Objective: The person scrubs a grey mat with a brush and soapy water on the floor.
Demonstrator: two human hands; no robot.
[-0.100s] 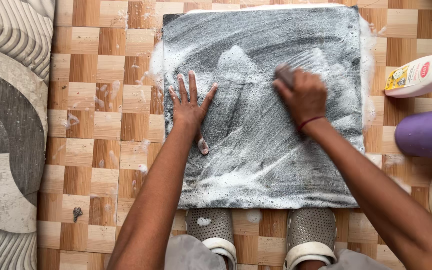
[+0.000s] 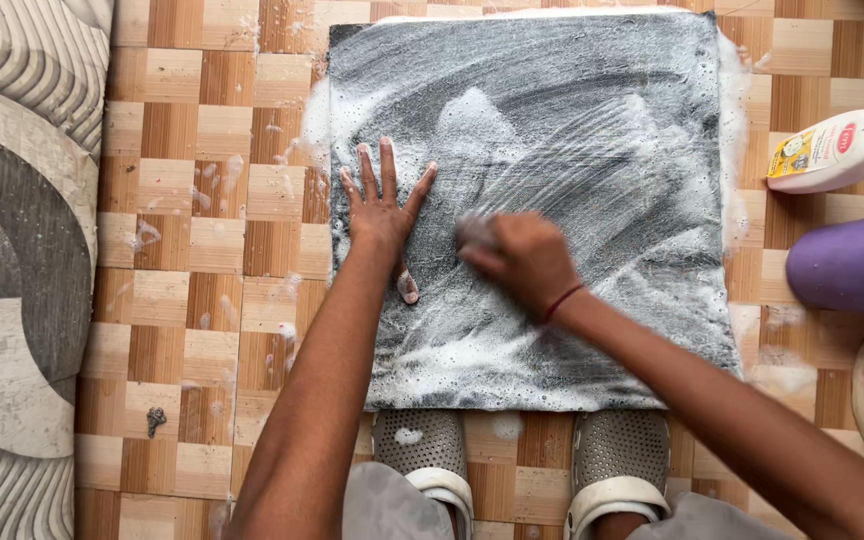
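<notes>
Dark grey mat (image 2: 572, 130), square and soaked, lies flat on the tiled wooden-patterned floor (image 2: 212, 200) just beyond my grey clogs (image 2: 420, 450). White soap foam streaks most of its top, thickest in the middle and along the right and bottom edges. The far left corner looks darker with less lather, so I judge the scrubbing well along but not finished, and no rinsing has been done. My left hand (image 2: 380, 205) presses flat on the mat's left side, fingers spread apart, holding nothing. My right hand (image 2: 522, 255) is closed around a small scrubbing thing, mostly hidden and blurred, near the mat's centre. Compared with the picture a moment earlier, my right hand has swept from the upper middle of the mat down and left, and now sits just beside my left wrist. The left hand has not shifted. A white squeeze bottle (image 2: 837, 150) and a purple tub (image 2: 847, 262) lie to the right. A patterned rug (image 2: 12, 260) lies to the left.
</notes>
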